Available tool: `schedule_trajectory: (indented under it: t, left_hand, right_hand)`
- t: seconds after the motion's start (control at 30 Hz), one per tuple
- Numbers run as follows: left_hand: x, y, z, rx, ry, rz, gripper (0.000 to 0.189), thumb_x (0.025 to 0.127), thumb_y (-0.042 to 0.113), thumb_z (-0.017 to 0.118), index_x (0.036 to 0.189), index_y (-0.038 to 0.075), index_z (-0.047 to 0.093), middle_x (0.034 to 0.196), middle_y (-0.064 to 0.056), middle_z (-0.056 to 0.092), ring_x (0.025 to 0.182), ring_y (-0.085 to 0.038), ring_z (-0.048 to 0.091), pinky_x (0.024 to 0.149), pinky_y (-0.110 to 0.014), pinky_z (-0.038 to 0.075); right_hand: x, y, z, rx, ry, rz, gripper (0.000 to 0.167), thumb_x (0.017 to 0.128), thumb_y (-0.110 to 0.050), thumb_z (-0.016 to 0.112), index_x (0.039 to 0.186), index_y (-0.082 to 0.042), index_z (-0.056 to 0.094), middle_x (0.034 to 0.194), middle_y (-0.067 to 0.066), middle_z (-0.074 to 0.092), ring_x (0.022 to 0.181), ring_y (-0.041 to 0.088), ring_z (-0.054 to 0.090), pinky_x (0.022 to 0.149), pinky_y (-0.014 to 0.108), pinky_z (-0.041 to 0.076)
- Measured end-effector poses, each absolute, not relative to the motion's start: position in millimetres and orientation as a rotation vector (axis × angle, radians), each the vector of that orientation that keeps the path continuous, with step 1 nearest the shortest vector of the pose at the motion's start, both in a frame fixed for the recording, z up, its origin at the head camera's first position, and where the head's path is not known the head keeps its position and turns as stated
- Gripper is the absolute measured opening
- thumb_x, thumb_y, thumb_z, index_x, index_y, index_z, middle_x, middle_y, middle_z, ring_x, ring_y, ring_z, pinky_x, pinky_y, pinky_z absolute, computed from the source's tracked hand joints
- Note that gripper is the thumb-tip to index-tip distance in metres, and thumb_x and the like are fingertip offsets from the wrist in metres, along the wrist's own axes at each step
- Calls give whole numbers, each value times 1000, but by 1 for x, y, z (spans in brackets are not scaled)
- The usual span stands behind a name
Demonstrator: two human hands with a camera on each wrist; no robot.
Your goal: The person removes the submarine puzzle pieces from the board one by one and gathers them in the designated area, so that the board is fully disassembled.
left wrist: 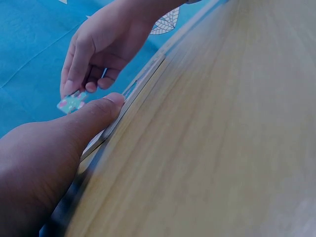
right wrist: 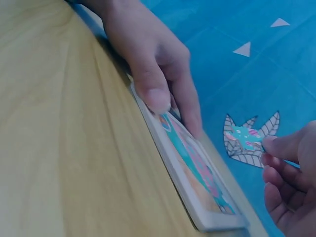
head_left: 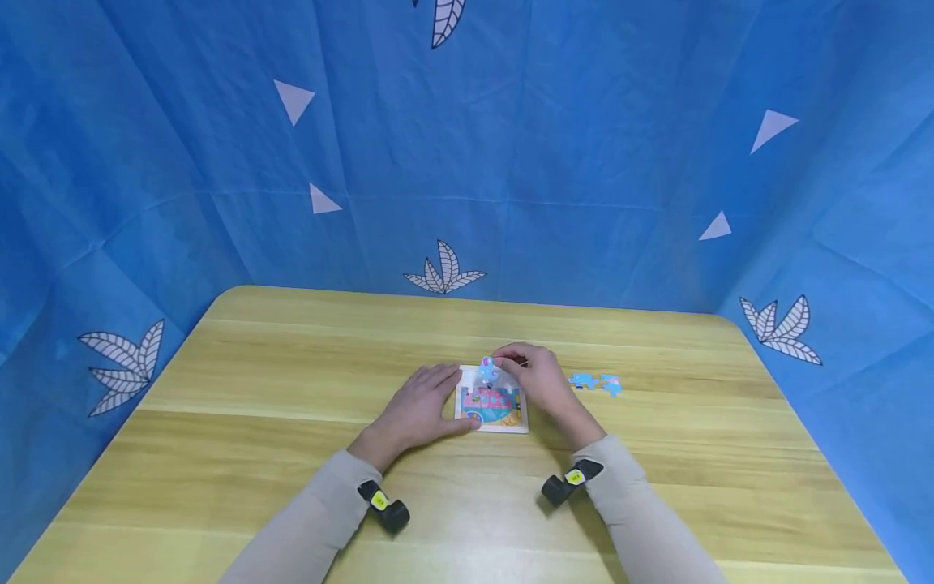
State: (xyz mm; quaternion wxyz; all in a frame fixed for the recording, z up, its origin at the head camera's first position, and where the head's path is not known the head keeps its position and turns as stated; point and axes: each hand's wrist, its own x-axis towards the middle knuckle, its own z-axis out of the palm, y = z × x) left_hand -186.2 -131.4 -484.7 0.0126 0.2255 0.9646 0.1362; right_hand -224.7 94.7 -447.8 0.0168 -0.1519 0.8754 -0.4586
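A small puzzle board [head_left: 503,430] with a white rim lies on the table; its picture of a pink and teal shape is partly filled in. My left hand [head_left: 422,407] rests at the board's left side, thumb on the near left corner, fingers stretched along the far left corner. Above the board's far part, my right hand [head_left: 538,378] pinches a light blue puzzle piece [head_left: 486,370] with pink marks between thumb and finger. In the right wrist view this puzzle piece [right wrist: 245,138] is held up, apart from the board.
Two loose blue puzzle pieces, one nearer [head_left: 583,380] and one farther right [head_left: 611,384], lie right of the board. Behind the wooden table [head_left: 292,341] hangs a blue cloth [head_left: 511,146] with white leaves and triangles. Each wrist wears a black camera strap.
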Motion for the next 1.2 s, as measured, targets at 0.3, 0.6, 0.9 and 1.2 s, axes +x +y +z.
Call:
schedule_trajectory:
  t: [0.3, 0.6, 0.9, 1.2]
  left_hand:
    - [-185, -131, -483, 686, 2999, 430, 103, 81, 84, 42, 152, 8, 36, 157, -5, 32, 144, -22, 26, 119, -41, 17]
    - [-183, -131, -481, 707, 3004, 420, 101, 83, 81, 45, 152, 8, 36, 157, -6, 33, 145, -23, 26, 120, -40, 16]
    - [-185, -131, -481, 696, 3013, 389, 101, 83, 81, 45, 152, 8, 35, 157, -6, 31, 145, -22, 25, 120, -40, 15]
    - [-184, -131, -480, 683, 3002, 375, 102, 82, 82, 43, 153, 9, 34, 158, -5, 30, 146, -21, 23, 120, -39, 14]
  right_hand:
    - [-227, 116, -447, -456, 2738, -1394, 16, 98, -25, 62, 104, -18, 74, 105, -2, 70, 93, 18, 61, 79, 37, 52]
    - [-229, 147, -448, -385, 2775, -1349, 19, 99, -26, 60, 109, -16, 74, 108, 2, 69, 90, 20, 57, 75, 35, 48]
    - [-234, 166, -450, -301, 2789, -1347, 20, 98, -27, 61, 109, -14, 73, 105, 3, 69, 87, 20, 54, 75, 34, 45]
    - [-239, 181, -451, -302, 2841, -1246, 20, 100, -22, 58, 106, -9, 72, 99, 7, 69, 82, 21, 55, 71, 35, 45]
